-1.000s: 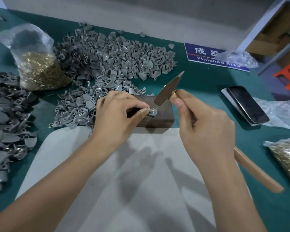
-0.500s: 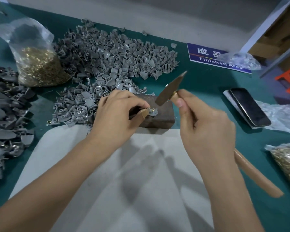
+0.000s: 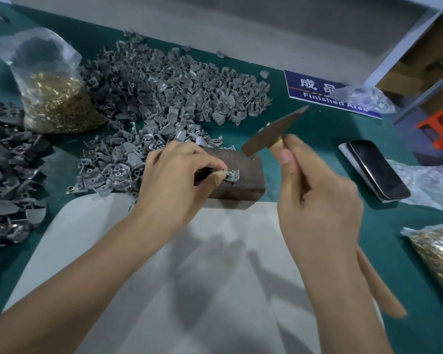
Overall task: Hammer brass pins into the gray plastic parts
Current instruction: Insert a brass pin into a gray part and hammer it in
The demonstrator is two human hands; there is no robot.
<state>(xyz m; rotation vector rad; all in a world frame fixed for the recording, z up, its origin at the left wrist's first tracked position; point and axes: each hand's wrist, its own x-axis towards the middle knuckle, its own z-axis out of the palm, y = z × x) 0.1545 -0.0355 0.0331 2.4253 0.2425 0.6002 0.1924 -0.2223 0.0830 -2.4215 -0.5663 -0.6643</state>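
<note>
My left hand (image 3: 174,180) pinches a small gray plastic part (image 3: 232,175) on top of a dark metal block (image 3: 243,172); a brass pin (image 3: 231,172) stands in the part. My right hand (image 3: 317,198) grips the wooden handle of a hammer (image 3: 274,131). Its dark head is raised and tilted above the block's right end, a little up and right of the part. The handle's end (image 3: 384,292) sticks out behind my wrist.
A heap of gray parts (image 3: 169,98) lies behind the block, darker parts (image 3: 5,175) at the left. Bags of brass pins sit at the back left (image 3: 54,98) and right edge (image 3: 437,251). A phone (image 3: 379,169) lies right; a pale mat (image 3: 189,277) in front.
The hammer head stays raised over the block, shifted slightly. My left hand keeps pinching the part on the block.
</note>
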